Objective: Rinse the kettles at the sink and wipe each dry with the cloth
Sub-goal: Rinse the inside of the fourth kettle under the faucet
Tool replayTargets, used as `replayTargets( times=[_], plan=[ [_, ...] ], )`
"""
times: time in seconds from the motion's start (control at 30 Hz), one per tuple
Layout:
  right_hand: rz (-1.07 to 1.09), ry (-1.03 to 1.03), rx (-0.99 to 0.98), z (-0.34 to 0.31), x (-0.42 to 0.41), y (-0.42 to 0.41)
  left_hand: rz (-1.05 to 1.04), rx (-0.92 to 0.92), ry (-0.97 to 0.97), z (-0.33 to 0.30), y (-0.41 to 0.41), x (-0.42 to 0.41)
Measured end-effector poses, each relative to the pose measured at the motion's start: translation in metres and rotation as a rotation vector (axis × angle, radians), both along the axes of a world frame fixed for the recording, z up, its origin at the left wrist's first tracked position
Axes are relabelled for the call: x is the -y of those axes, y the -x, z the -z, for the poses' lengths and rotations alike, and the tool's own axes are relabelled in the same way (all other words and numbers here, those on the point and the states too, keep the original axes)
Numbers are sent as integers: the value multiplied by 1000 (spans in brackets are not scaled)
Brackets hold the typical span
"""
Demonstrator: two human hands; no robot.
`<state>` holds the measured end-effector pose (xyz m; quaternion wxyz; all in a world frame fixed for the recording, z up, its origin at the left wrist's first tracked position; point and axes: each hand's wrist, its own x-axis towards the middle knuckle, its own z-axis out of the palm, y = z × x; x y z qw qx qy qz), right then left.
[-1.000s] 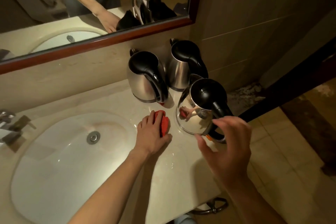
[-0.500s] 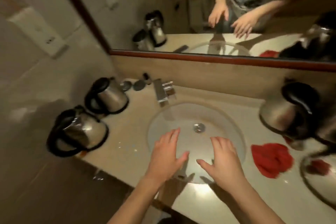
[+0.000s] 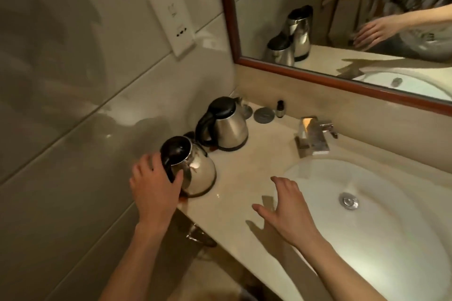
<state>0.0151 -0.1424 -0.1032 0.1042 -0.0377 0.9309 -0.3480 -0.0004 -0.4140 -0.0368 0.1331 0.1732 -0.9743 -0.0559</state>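
Two steel kettles with black lids and handles stand on the counter left of the sink (image 3: 391,239). My left hand (image 3: 155,189) grips the black handle of the near kettle (image 3: 195,171), which sits close to the counter's front edge. The far kettle (image 3: 226,124) stands upright behind it, untouched. My right hand (image 3: 287,208) hovers open with spread fingers over the counter at the basin's left rim, holding nothing. The red cloth and the other kettles are out of view.
A chrome faucet (image 3: 311,135) stands behind the basin, with a drain plug (image 3: 348,200) in the bowl. A round metal disc (image 3: 264,113) and a small bottle (image 3: 280,109) sit by the back wall. A framed mirror (image 3: 342,19) hangs above; a tiled wall closes the left.
The view swung left from the kettles and red cloth on the right. My left hand moved from over the basin to the near left kettle's handle and closed round it.
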Motion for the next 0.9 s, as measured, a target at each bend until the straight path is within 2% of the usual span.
replayTargets(
  times=[0.17, 0.4, 0.57, 0.73, 0.9],
  plan=[
    [-29, -68, 16, 0, 28, 17, 16, 139, -34, 33, 23, 38],
    [-50, -105, 16, -3, 57, 28, 61, 204, -268, 50, 34, 58],
    [-83, -93, 1, -6, 82, 38, 103, 158, -352, 51, 37, 63],
    [-101, -68, -27, -14, 105, 44, 97, 98, -542, 54, 37, 49],
    [-81, 28, -29, -19, 117, 42, 177, -95, -573, 53, 35, 14]
  ],
)
